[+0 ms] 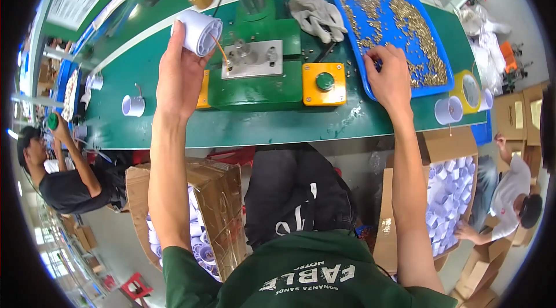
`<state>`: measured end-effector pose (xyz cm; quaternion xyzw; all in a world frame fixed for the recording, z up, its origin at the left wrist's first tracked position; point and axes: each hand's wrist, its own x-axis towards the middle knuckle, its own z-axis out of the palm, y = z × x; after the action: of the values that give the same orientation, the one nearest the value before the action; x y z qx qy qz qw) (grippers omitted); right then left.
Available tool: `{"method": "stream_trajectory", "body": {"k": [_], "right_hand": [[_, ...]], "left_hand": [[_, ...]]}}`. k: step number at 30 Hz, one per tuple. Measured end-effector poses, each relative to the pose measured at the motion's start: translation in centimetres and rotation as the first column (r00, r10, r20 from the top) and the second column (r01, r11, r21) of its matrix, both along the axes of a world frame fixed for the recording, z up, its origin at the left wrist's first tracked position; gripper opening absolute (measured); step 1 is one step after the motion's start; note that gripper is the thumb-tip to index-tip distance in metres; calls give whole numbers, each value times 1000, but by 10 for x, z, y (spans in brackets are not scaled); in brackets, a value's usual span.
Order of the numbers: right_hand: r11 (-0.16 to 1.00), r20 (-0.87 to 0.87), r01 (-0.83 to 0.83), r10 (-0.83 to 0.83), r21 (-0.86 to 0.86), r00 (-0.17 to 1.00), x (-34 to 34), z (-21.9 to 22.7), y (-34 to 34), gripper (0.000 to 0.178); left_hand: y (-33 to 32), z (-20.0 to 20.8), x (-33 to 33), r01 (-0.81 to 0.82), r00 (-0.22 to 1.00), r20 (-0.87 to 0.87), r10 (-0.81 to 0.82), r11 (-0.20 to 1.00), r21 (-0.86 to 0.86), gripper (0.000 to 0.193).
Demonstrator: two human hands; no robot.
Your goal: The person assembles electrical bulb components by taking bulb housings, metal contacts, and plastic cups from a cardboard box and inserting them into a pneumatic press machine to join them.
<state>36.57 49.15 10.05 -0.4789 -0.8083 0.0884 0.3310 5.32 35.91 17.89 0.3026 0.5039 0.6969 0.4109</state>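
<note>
A round white plastic tube (197, 28) sits in the left hand (178, 79), held by thumb and fingers. The curled right hand (389, 73) is near tiny gold metal bits (418, 25); I can't tell if it holds any.

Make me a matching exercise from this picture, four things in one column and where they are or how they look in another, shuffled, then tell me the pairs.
Things:
1. White cylinder
2. Blue tray
3. Green button
4. Whitish glove

Places and states:
A. Mounted on a yellow box
B. Lying crumpled left of the tray
C. Held in the left hand
D. Filled with small brass-coloured pieces

Pairs: 1-C, 2-D, 3-A, 4-B.
</note>
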Motion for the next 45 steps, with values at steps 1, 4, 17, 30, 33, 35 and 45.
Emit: {"method": "stream_trajectory", "body": {"k": [1,4,17,30,33,35,45], "right_hand": [[1000,-7,9,-9,-3,1000,2,0,0,10],[1000,-26,22,-21,10,999,3,-1,0,10],[992,-51,-1,8,126,999,4,-15,5,13],[998,-67,21,-25,-64,997,8,14,-7,15],[999,-61,21,-24,-44,998,7,13,-8,15],[999,-65,21,-23,-36,998,7,6,-4,15],[999,-96,28,-32,-47,995,8,17,-11,17]], "left_hand": [[6,0,6,20,1000,16,-20,1000,-2,47],[14,-2,17,72,997,7,-72,997,7,46],[20,7,23,-3,992,-127,-7,997,-79,55],[19,6,7,-103,961,-256,103,995,12,59],[19,5,11,-150,945,-292,146,989,8,62],[22,8,14,-145,946,-292,139,989,-1,64],[21,10,20,-8,963,-268,12,1000,14,60]]}}
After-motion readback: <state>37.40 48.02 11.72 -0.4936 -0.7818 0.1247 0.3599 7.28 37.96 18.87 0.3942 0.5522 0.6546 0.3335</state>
